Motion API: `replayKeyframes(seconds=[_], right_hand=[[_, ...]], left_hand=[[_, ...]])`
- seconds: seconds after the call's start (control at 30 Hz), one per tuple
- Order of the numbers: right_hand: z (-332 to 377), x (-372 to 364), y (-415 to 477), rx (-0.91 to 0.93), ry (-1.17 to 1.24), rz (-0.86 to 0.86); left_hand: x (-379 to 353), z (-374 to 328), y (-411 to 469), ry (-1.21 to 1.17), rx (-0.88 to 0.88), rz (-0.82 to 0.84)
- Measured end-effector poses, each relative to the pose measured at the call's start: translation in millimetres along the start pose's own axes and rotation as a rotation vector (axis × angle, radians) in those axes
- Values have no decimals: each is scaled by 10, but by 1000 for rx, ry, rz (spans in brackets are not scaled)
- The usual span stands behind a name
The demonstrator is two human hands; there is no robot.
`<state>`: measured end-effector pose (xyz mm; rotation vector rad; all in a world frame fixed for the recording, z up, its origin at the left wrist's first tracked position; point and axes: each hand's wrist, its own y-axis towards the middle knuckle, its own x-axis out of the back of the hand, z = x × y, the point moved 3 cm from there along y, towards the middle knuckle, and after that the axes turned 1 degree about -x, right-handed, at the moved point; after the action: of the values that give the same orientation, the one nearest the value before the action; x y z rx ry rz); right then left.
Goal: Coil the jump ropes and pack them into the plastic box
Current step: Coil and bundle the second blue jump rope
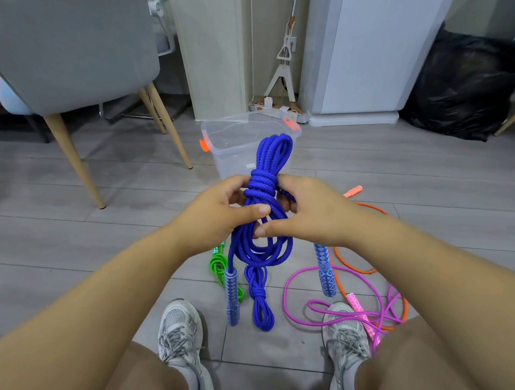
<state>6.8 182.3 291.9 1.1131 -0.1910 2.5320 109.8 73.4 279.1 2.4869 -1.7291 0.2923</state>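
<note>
Blue rope (274, 153) between left hand (219, 210), right hand (312, 213)

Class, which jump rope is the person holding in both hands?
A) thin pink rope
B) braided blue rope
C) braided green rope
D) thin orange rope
B: the left hand and the right hand both grip the coiled braided blue jump rope.

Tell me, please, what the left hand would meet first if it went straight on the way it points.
The left hand grips the blue rope; just past that, it would probably meet the right hand.
</note>
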Motion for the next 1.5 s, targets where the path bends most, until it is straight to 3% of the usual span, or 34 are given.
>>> replayKeyframes(seconds=[0.17, 0.4, 0.7, 0.9, 1.17, 1.23, 1.37, 1.5], right_hand=[[36, -12, 17, 7, -113, -84], [40, -57, 19, 14, -126, -48], [-128, 91, -33, -80, 6, 27], [-252, 219, -130, -122, -210, 86], [-375, 323, -250, -183, -311, 130], [-361, 328, -262, -202, -195, 118], [-279, 344, -277, -248, 395, 82], [-194, 409, -234, -212, 712, 2]], left_hand=[[-18, -24, 11, -20, -16, -20], [-25, -11, 20, 10, -3, -53], [-17, -25, 6, 112, -73, -138], [7, -39, -3, 127, -97, -190], [50, -96, -25, 123, -124, -213], [50, -115, -28, 123, -130, -212], [45, -117, -26, 131, -136, -203], [55, -140, 0, 129, -157, -191]])
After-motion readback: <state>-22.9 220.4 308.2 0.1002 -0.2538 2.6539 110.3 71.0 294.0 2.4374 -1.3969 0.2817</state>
